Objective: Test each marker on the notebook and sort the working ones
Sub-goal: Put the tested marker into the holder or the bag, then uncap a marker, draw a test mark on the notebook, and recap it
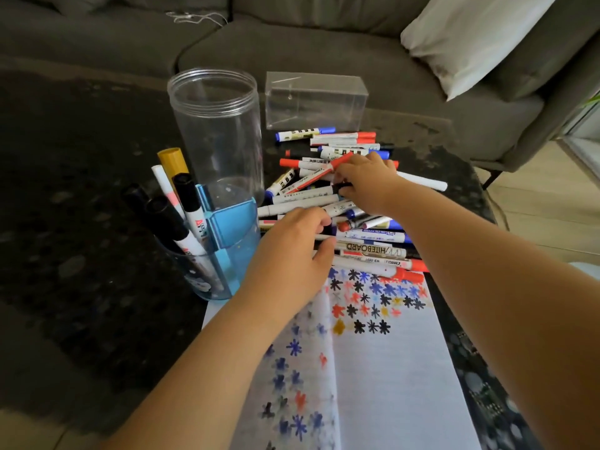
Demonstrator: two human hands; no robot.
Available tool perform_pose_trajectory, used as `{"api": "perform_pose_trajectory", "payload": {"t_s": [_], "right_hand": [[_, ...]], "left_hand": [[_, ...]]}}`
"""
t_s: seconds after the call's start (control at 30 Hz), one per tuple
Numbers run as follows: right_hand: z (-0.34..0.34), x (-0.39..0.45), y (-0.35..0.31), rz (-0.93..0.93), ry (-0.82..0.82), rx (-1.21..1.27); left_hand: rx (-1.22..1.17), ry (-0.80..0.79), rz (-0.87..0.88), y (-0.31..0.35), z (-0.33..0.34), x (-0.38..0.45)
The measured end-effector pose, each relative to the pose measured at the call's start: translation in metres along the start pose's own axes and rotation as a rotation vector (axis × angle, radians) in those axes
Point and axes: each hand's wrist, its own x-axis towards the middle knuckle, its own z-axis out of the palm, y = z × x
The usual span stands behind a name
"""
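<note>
Two hands in marker pile (337,203) at table's far edge beyond notebook (389,368): left hand (292,251) curled on a marker, right hand (363,181) pinching black-capped marker (311,191). Picking step; next uncap, scribble.

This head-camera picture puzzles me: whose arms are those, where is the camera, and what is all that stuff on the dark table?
No machine here: a person wears a camera on the head, looking forward and down, so the two bare arms are their own. Both hands reach into a pile of markers at the top edge of an open notebook, whose pages carry little ink stars in black, blue, red and yellow. The left hand curls its fingers on markers at the pile's near side; the right hand pinches a black-capped marker. To the left stands a blue holder with several markers upright in it, a tall clear jar behind it, and a clear box beyond the pile.
</note>
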Motion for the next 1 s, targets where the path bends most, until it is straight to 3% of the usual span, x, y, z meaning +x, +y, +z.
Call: {"api": "perform_pose_trajectory", "payload": {"t_s": [0.13,0.37,0.43,0.6,0.73,0.8,0.9,1.0], "right_hand": [[-0.014,-0.019,0.006,0.007,0.056,0.229],[-0.050,-0.107,0.005,0.100,0.476,1.012],[-0.053,-0.135,-0.003,0.114,0.487,1.274],[-0.036,-0.198,-0.038,0.187,0.177,1.865],[-0.016,-0.218,-0.055,0.280,-0.144,2.225],[-0.009,-0.223,-0.054,0.290,-0.254,2.372],[0.002,-0.224,-0.047,0.288,-0.375,2.520],[0.011,-0.219,-0.046,0.172,-0.511,2.645]], "left_hand": [[-0.021,0.006,0.004,0.002,-0.002,-0.004],[-0.223,0.052,-0.043,0.017,-0.011,-0.017],[-0.264,0.056,-0.053,0.024,-0.016,-0.020],[-0.465,-0.097,-0.119,0.038,-0.022,-0.031],[-0.880,-0.296,-0.352,0.042,-0.006,-0.049],[-1.094,-0.371,-0.439,0.041,0.000,-0.055],[-1.183,-0.543,-0.443,0.036,0.000,-0.052],[-1.373,-0.665,-0.433,0.032,0.001,-0.045]]}}
